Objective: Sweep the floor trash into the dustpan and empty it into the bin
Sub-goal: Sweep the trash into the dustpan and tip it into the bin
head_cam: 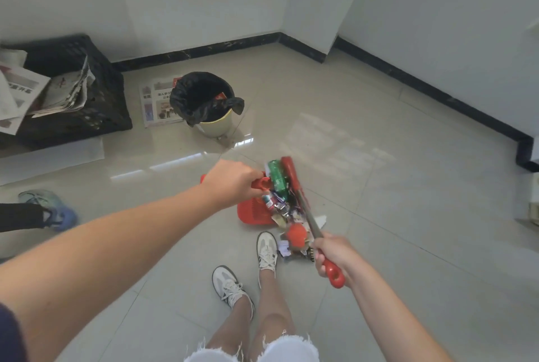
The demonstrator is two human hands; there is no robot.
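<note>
My left hand [233, 183] grips the red handle of a red dustpan [254, 212], which hangs tilted just above the floor in front of my feet. Mixed trash [281, 204], with a green wrapper on top, lies piled against the pan. My right hand [335, 253] holds the red grip of a broom [291, 177], whose metal shaft runs up to a red head pressed against the far side of the trash. A few scraps [287, 246] lie on the floor by my right shoe. The bin [215, 123], lined with a black bag, stands further away to the left.
A black crate [87, 93] full of newspapers sits at the far left by the wall. A newspaper [154, 105] lies flat behind the bin. Another person's blue shoe [49, 208] shows at the left edge. Walls with dark skirting close the far side and right.
</note>
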